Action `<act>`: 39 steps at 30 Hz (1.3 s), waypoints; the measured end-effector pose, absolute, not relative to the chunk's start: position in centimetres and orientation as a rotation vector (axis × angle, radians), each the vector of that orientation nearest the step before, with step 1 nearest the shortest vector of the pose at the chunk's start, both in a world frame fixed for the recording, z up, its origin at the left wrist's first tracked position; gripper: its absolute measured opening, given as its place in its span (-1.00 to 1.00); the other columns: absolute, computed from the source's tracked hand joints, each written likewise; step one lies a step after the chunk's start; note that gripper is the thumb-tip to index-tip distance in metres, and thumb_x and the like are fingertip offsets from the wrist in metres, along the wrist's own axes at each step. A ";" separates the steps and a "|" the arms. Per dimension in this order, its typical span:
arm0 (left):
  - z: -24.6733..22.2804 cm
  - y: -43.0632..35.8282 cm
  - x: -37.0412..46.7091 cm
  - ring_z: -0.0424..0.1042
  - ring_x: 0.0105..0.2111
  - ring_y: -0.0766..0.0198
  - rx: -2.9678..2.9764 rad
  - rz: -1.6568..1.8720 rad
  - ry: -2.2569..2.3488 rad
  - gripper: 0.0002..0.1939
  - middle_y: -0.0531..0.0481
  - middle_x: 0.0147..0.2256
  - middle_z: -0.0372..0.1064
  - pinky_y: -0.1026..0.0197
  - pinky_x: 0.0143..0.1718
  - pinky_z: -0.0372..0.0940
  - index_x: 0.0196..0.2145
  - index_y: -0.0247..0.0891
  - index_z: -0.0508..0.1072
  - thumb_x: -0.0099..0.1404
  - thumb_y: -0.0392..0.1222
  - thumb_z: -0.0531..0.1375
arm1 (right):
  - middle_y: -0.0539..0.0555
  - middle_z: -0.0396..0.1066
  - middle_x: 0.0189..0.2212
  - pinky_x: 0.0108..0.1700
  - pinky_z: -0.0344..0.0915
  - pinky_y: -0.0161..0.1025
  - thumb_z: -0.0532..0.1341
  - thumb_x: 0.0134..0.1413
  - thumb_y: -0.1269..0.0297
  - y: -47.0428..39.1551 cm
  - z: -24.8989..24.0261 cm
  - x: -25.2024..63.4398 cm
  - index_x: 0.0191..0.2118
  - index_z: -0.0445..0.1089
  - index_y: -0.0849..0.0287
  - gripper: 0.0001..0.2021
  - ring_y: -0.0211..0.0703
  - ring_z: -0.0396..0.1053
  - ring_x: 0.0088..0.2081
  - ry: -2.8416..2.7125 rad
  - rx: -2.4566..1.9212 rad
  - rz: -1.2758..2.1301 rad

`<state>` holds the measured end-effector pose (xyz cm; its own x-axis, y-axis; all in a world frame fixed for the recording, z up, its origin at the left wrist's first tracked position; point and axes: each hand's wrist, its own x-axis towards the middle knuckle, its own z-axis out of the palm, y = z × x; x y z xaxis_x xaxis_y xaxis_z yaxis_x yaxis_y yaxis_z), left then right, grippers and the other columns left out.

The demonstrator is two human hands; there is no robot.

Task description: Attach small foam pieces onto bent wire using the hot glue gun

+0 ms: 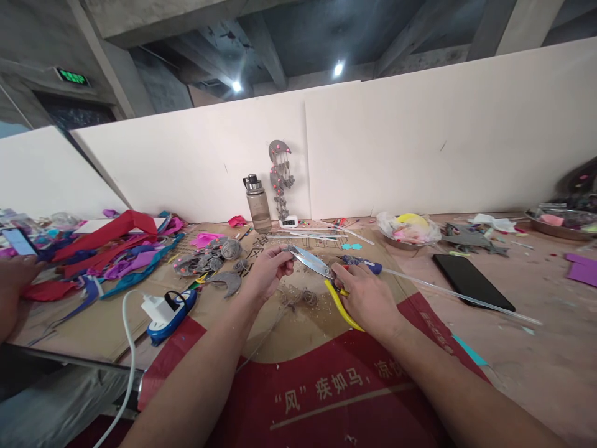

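My right hand (366,292) grips a pair of scissors (313,264) with silver blades and yellow handles, the blades pointing up and left. Close to their tips, my left hand (276,266) is closed in a pinch on a small dark grey piece, too small to make out fully. Below the blades a tangle of grey yarn (308,297) lies on the cardboard, a strand trailing toward me. Left of my left hand are a grey crescent (226,283), a ball of grey yarn (231,248) and a heap of grey pieces with pink dots (200,261).
A blue power strip (171,320) with a white plug sits left. Behind stand a bottle (259,208) and a grey hanging ornament (280,177). A blue-handled tool (370,266), clear stick (466,294) and black phone (471,282) lie right. Another person's hand (16,286) shows far left.
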<state>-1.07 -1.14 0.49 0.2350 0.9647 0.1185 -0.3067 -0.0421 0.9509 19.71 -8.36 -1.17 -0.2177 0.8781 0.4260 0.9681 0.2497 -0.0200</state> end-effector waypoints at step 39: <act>0.5 -0.7 -1.6 0.22 -0.60 0.48 1.019 1.151 0.723 -0.89 -0.06 -0.53 0.37 0.39 -0.62 0.09 -0.55 -0.43 0.46 -0.02 -0.31 0.30 | 0.09 0.47 -0.37 -0.41 -0.04 -0.25 0.01 0.21 0.36 -8.4 -1.5 19.7 -0.02 0.37 0.05 -0.70 -0.07 0.38 -0.29 -2.190 -1.719 -0.520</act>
<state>-1.58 -0.73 0.52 0.2783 0.9598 0.0363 -0.3845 0.0767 0.9199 19.74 -8.39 -1.51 -0.2332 0.8606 0.4528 0.9723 0.2148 0.0925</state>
